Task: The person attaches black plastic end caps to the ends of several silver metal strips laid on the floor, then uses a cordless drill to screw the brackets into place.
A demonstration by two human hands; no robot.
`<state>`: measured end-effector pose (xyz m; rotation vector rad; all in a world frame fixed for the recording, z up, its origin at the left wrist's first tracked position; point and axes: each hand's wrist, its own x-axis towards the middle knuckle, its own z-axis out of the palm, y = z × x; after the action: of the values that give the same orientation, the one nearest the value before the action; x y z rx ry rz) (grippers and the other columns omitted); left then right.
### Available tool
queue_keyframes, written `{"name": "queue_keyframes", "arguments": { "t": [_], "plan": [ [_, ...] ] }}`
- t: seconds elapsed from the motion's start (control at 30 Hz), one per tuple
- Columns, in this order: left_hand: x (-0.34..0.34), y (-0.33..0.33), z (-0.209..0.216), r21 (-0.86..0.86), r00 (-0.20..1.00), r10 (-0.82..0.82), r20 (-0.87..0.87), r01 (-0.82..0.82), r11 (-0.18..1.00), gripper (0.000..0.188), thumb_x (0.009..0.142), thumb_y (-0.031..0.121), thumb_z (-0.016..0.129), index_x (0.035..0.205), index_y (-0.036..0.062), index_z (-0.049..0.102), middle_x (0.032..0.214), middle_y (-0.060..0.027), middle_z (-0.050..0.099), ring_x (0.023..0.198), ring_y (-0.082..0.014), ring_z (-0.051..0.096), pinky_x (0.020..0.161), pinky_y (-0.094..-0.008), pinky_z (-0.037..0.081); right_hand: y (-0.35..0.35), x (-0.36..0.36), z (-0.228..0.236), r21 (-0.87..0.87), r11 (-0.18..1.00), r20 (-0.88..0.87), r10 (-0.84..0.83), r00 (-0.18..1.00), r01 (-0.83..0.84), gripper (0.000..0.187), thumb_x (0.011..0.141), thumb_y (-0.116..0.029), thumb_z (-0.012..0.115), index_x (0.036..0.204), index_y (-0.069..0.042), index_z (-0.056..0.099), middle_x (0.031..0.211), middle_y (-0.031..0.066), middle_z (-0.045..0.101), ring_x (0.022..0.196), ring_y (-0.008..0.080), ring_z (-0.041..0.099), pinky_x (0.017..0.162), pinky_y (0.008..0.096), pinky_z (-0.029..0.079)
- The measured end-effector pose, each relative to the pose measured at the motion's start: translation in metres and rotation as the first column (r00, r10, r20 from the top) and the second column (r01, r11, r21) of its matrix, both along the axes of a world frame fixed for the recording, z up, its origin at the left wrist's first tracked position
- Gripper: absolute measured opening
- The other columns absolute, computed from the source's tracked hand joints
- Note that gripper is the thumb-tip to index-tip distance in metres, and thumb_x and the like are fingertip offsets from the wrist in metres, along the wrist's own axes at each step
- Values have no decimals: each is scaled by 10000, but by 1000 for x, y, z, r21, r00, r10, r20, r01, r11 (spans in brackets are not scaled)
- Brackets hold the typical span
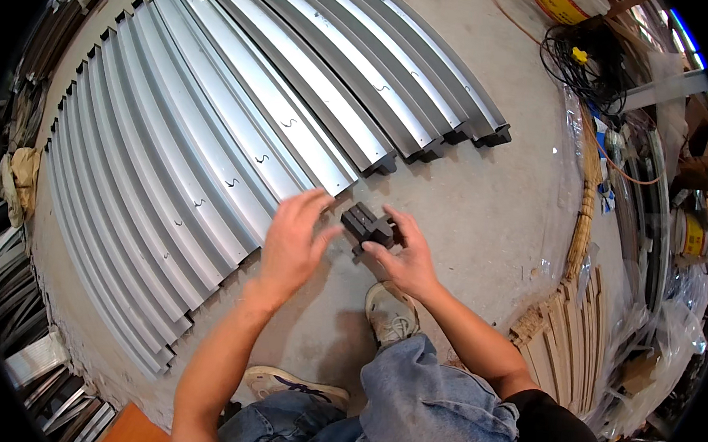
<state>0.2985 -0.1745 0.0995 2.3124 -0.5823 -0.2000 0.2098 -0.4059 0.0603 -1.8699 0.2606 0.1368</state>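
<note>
My right hand (pixel 408 258) grips a black ribbed end piece (pixel 364 224), thumb and fingers closed on its right side. Slightly blurred, my left hand (pixel 290 237) hovers just left of the piece, its thumb apart from bent fingers and nothing visible between them. It is nearest to the ends of the long silvery metal profiles (pixel 248 156), which lie side by side on the floor. Similar black end pieces (pixel 382 164) sit at the near ends of several profiles on the right, and dark pieces also show at the far ends.
My shoes (pixel 391 314) stand on the concrete floor (pixel 484 221) close to the profiles. Brown strips (pixel 562 335) and clear plastic wrap (pixel 671 334) lie at the right. A black cable coil (pixel 587 61) is at the upper right, and stacked strips (pixel 9 289) line the left.
</note>
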Motion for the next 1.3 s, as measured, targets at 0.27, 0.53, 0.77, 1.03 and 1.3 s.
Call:
{"name": "queue_keyframes", "arguments": {
  "t": [0.27, 0.53, 0.77, 1.03, 1.3],
  "plan": [
    [65, -4, -14, 320, 961, -199, 192, 130, 938, 330, 893, 159, 841, 1215, 130, 777, 1365, -88, 687, 1497, -369, 477, 1288, -614, 312, 21, 31, -15, -257, 966, 242, 23, 970, 41, 567, 817, -9, 880, 1337, -31, 657, 1244, 176, 670, 1065, 382, 707, 900, 426, 592],
    [82, 2, -22, 242, 968, -240, 75, 216, 946, 237, 835, 146, 880, 1059, 103, 817, 1215, -19, 747, 1434, -372, 534, 1164, -482, 500, 30, 29, -21, -219, 971, 294, -24, 955, 92, 538, 821, 3, 879, 1312, -16, 659, 1248, 183, 682, 1065, 383, 721, 894, 421, 603],
    [85, 3, -21, 213, 963, -253, 89, 230, 950, 242, 810, 124, 887, 1042, 104, 824, 1157, -13, 763, 1389, -353, 568, 1114, -463, 532, 34, 36, -37, -182, 975, 330, -61, 942, 127, 555, 852, -5, 881, 1345, -12, 626, 1259, 191, 676, 1082, 349, 727, 912, 399, 616],
    [84, 7, -26, 138, 959, -253, 130, 236, 962, 373, 816, 138, 885, 1175, 92, 792, 1276, -67, 733, 1413, -368, 554, 1146, -482, 508, 54, 58, -52, -152, 964, 112, -201, 973, 216, 589, 860, -75, 917, 1347, 4, 597, 1236, 186, 682, 1099, 313, 713, 934, 400, 601],
    [-48, 171, 25, 125, 983, -181, 34, 176, 976, 412, 886, 84, 840, 1280, 82, 719, 1359, -128, 675, 1348, -371, 592, 1081, -499, 517, 34, 19, -60, -277, 956, 194, -46, 980, 100, 665, 915, -175, 877, 1449, 19, 532, 1204, 144, 642, 1077, 256, 643, 995, 391, 543]
  ]
}}
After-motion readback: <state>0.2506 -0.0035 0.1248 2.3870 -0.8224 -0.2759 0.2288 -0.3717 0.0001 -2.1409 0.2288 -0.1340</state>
